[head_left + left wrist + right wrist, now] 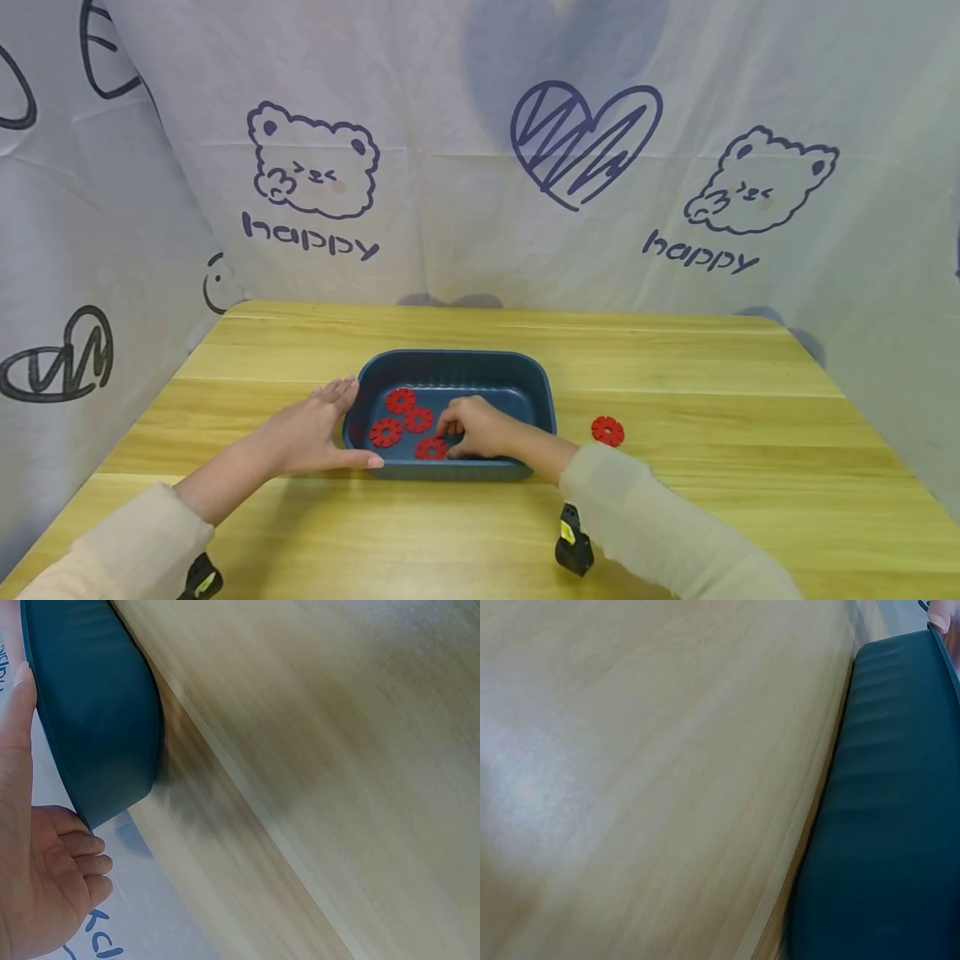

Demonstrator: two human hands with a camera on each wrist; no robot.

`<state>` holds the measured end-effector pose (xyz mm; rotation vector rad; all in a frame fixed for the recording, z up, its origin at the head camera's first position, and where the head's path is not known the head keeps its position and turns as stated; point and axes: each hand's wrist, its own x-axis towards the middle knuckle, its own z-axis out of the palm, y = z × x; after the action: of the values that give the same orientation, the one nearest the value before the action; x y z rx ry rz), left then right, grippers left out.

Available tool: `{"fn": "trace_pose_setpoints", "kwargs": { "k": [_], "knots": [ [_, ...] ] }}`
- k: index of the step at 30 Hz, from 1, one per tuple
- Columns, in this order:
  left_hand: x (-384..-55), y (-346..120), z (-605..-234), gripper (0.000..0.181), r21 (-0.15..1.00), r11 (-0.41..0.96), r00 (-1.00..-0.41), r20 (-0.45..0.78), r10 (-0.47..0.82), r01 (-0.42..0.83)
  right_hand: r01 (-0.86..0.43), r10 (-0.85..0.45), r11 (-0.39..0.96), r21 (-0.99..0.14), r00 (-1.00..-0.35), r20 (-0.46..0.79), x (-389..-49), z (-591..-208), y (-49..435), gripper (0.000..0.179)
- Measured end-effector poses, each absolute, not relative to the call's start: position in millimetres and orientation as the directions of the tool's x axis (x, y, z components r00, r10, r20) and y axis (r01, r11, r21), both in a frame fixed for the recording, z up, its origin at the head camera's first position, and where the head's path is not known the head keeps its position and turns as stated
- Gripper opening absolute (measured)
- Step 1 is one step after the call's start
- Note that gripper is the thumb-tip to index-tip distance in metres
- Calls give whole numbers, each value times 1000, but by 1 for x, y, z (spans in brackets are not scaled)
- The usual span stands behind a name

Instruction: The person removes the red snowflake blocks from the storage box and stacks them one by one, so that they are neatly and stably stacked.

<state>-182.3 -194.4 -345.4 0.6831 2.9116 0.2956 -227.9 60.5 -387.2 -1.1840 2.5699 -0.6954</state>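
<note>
A dark blue, deep rectangular tub (472, 471) stands on the table. In it, three red notched plastic discs (386, 432) lie toward the left. My right hand (480, 429) reaches inside over the near wall, fingers curled, and pinches the edge of another red notched disc (431, 448) close to the tub floor. My left hand (318, 425) rests on the tub's left end, thumb stretched along the near rim and the other fingers against the far left side. The left wrist view shows that hand (45, 877) against the tub's wall. In the right wrist view, the right hand is out of sight.
One more red notched disc (607, 431) lies on the wooden table (712, 500), right of the tub. White cloth (450, 208) with drawn bears and a heart hangs behind the table and along its sides. Black wrist devices (574, 542) sit under both sleeves.
</note>
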Motion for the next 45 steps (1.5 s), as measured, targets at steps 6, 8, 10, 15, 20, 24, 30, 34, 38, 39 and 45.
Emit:
{"fn": "trace_pose_setpoints", "kwargs": {
  "k": [6,8,10,15,20,24,30,34,38,39,45],
  "knots": [
    [-182,-194,-345,112,222,880,-890,-90,448,420,-644,-750,570,-511,-661,-4,-227,-388,59,14],
    [-182,-194,-345,112,224,880,-890,-90,447,419,-642,-745,578,-503,-667,-4,-227,-388,59,13],
    [-182,-194,-346,112,226,879,-890,-89,447,419,-648,-742,586,-487,-670,0,-226,-387,59,13],
    [-182,-194,-346,112,225,880,-891,-88,445,418,-645,-730,603,-470,-683,0,-225,-386,58,12],
    [-181,-194,-347,112,223,881,-892,-85,445,418,-616,-712,618,-489,-702,-17,-224,-385,60,12],
    [-181,-194,-347,112,226,880,-891,-83,446,419,-601,-705,621,-503,-709,-22,-224,-384,63,11],
    [-181,-195,-349,112,222,878,-891,-76,448,423,-632,-712,626,-457,-702,-6,-223,-376,70,10],
    [-181,-195,-348,111,220,877,-889,-74,451,427,-638,-716,623,-454,-698,-2,-224,-372,75,11],
    [-182,-195,-347,112,223,877,-889,-79,452,426,-641,-714,627,-443,-700,3,-224,-369,79,12],
    [-181,-195,-347,112,224,877,-888,-81,452,425,-637,-710,631,-442,-705,3,-224,-368,81,12],
    [-182,-195,-345,111,226,878,-889,-90,450,422,-642,-703,642,-419,-711,13,-225,-362,89,12]
  ]
}}
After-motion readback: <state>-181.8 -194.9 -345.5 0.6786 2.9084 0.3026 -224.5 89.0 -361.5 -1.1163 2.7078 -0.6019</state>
